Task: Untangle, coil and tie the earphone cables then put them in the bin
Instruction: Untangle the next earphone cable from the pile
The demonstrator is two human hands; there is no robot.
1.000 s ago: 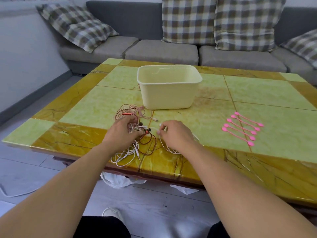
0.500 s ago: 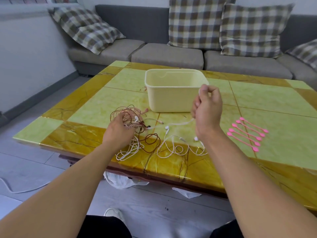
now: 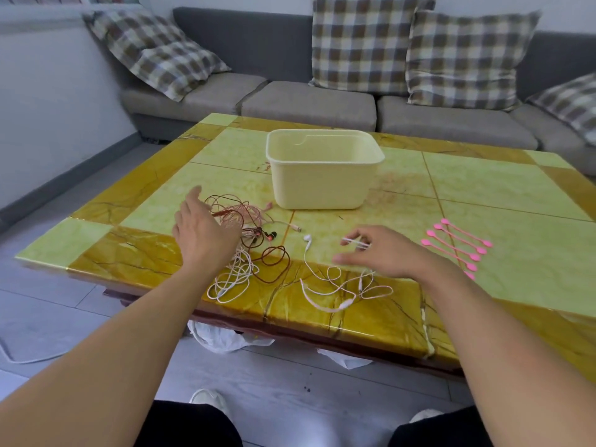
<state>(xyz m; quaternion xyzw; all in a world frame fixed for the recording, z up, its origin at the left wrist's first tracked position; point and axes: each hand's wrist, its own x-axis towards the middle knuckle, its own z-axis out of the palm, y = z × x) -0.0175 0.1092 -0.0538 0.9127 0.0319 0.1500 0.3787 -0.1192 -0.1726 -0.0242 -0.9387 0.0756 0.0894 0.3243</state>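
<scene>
Left hand: your left hand (image 3: 203, 235) hangs over the near-left side of the tangle (image 3: 240, 240) with fingers straight and spread, gripping nothing
Right hand: your right hand (image 3: 375, 253) is low over the table (image 3: 503, 191), thumb and fingers loosely spread; a short white piece of the white earphone cable (image 3: 335, 285) lies at the fingertips, and whether it is pinched cannot be told
Cables: the white cable lies in loose loops at the near edge, one earbud (image 3: 308, 238) pointing towards the bin (image 3: 322, 175); the brown and pink cables lie knotted together just left of it
Bin and ties: the bin stands behind the cables, nothing visible inside; the pink ties (image 3: 458, 245) lie in a row to your right
Progress: judged early, one cable looks separated, nothing coiled or tied
Risk: loops at the table edge could slide off if dragged
Risk: pulling the white cable while it crosses the brown loop may tighten the knot
Risk: coiling without fixing one end may let the loops spring open before a tie goes on
</scene>
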